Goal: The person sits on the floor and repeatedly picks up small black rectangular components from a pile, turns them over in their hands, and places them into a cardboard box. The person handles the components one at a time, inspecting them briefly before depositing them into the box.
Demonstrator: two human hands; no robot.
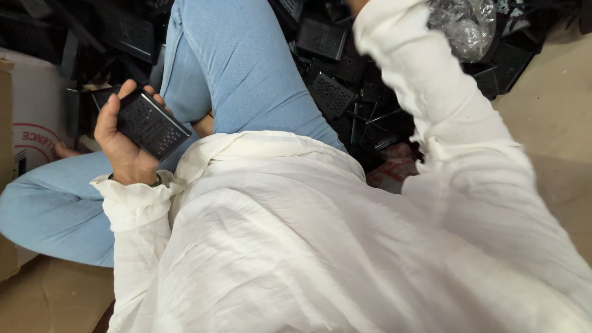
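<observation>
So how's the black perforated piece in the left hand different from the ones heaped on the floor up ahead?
The held piece is gripped in the left hand, lifted beside the knee; the heaped pieces lie loose on the floor. The held one shows clearly on its own, while the heaped ones overlap at mixed angles. Both are black, rectangular and perforated.

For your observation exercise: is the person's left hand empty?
No, the left hand grips a black perforated plastic piece.

Tan floor (555, 92); cardboard box (37, 117) at left; flattened cardboard (55, 296) underneath
</observation>
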